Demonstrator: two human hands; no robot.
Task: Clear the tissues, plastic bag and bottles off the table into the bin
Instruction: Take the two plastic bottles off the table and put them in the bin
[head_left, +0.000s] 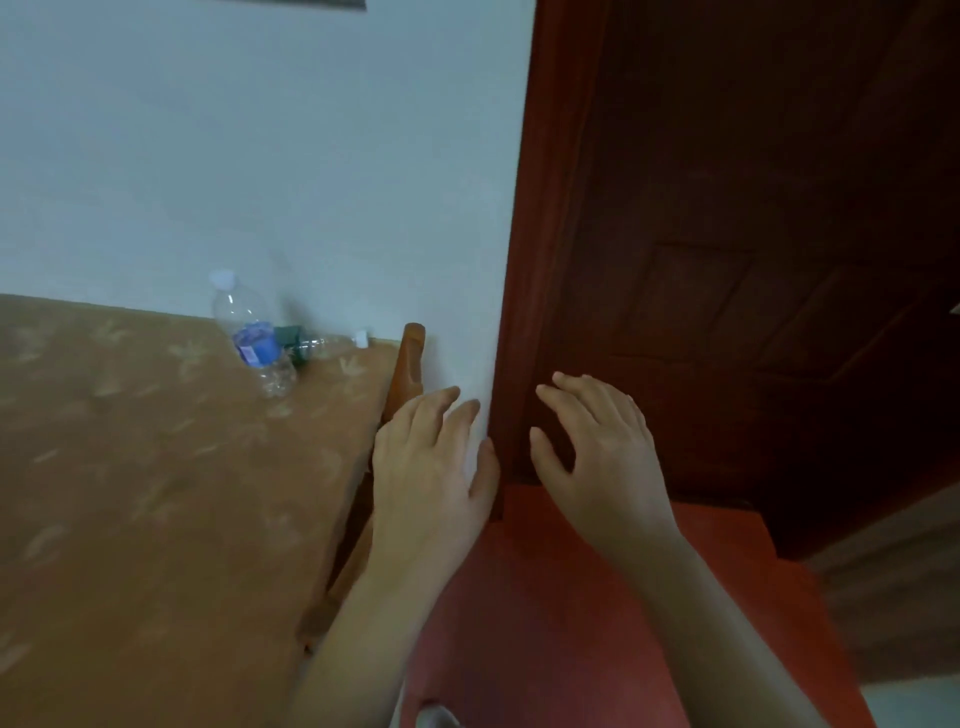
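Observation:
A clear plastic bottle with a blue label and white cap (253, 338) stands tilted at the far right corner of the table (130, 467), which wears a tan patterned cloth. Behind it a second clear bottle with a green label (317, 344) lies on its side against the wall. My left hand (434, 462) hovers just past the table's right edge, fingers spread, holding nothing. My right hand (597, 447) is beside it in front of the dark door, also spread and empty. No tissues, plastic bag or bin are in view.
A white wall (260, 156) backs the table. A dark red-brown door and frame (727, 260) fill the right side. An orange wooden chair back (410, 364) stands between table and wall corner. The floor (545, 623) below my hands is red.

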